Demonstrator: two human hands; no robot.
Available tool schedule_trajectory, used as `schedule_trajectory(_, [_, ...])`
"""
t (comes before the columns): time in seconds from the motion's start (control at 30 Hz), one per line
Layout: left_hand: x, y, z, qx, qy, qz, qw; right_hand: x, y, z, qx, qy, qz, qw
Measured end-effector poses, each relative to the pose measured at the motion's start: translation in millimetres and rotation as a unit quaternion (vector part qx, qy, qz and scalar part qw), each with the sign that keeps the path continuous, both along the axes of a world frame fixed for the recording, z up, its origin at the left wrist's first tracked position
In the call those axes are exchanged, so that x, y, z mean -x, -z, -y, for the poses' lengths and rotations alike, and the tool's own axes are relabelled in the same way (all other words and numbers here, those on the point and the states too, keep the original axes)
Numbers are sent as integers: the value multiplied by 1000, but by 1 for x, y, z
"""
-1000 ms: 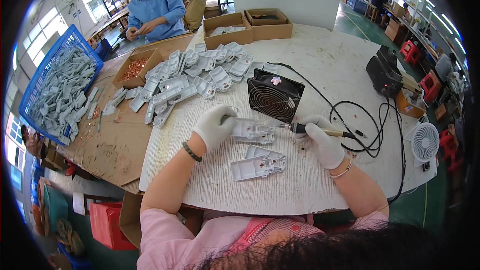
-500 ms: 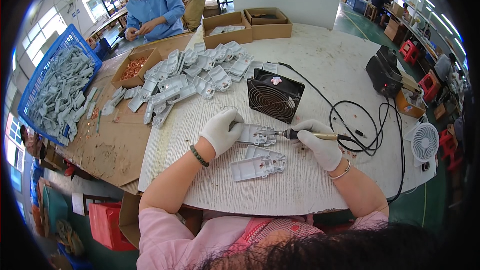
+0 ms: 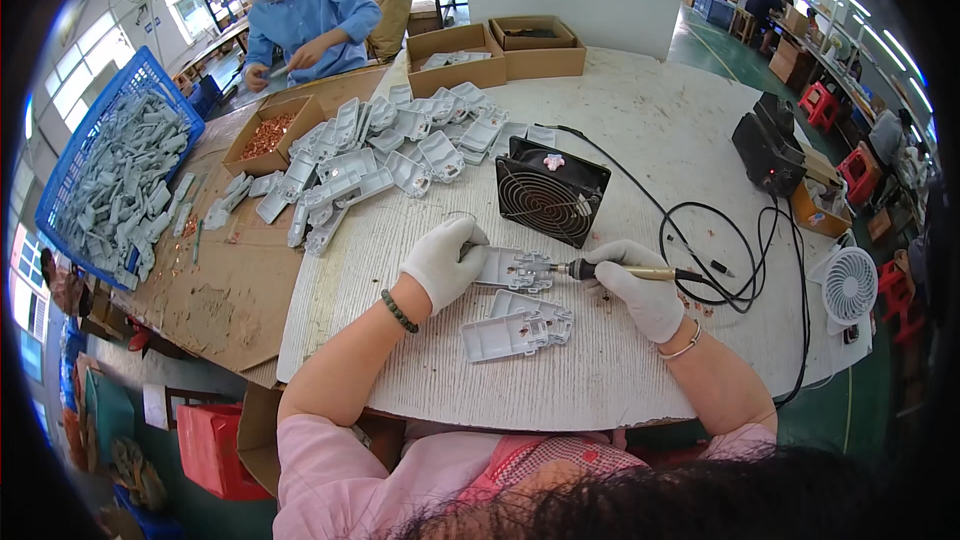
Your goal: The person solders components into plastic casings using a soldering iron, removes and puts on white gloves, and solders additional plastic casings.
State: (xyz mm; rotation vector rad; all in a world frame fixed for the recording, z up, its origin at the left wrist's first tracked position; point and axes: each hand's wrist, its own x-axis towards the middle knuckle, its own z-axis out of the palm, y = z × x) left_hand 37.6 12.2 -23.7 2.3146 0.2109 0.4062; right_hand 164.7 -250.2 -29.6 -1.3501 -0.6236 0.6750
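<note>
Left hand (image 3: 447,260), white-gloved, clamped on the left end of a grey plastic part (image 3: 515,268), pressing it flat against the desk (image 3: 640,130). Right hand (image 3: 640,292), also gloved, closed around the handle of a soldering iron (image 3: 615,271), tip touching the right end of the held part.

Held part: pale grey moulded plastic, flat and roughly rectangular, open face up, with raised ribs and small metal fittings clustered at the end under the iron tip. Located near desk centre, just in front of a black square fan (image 3: 548,192).

Two more grey parts of the same kind (image 3: 517,327) just beside it, nearer the body, overlapping each other. Heap of similar grey parts (image 3: 385,145) spread across the far left of the desk. Cardboard box of small copper-coloured pieces (image 3: 268,133) beside that heap. Blue crate (image 3: 110,175) filled with grey parts at far left. Black cable (image 3: 725,260) coiled right of the iron, leading toward a black soldering station (image 3: 768,145). Small white fan (image 3: 848,285) at the right edge. Another person in a blue shirt (image 3: 310,15) working at the far side.
</note>
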Motion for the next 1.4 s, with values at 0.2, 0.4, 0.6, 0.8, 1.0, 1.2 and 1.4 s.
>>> schedule_trajectory(0.2, [0, -1, 1, -1, 1, 2, 1000, 1, -3, 1, 18, -14, 16, 1000])
schedule_trajectory(0.4, [1, -2, 1, -3, 2, -1, 1000, 1, -5, 1, 33, -15, 10, 999])
schedule_trajectory(0.6, [0, 0, 0, -5, 10, 9, 1000, 1, -3, 1, 25, -12, 8, 1000])
schedule_trajectory(0.8, [4, 1, -6, -85, 27, 52, 995, -4, 1, 0, -56, 34, -57, 996])
schedule_trajectory(1.0, [4, 3, -59, -358, -193, 78, 910, -7, 5, 1, -79, 25, -65, 994])
schedule_trajectory(1.2, [17, -6, -114, -399, -377, -129, 826, -7, 6, 2, -79, 25, -66, 994])
schedule_trajectory(1.4, [9, -12, -103, -336, -324, -214, 858, -5, 5, 2, -100, 18, -86, 991])
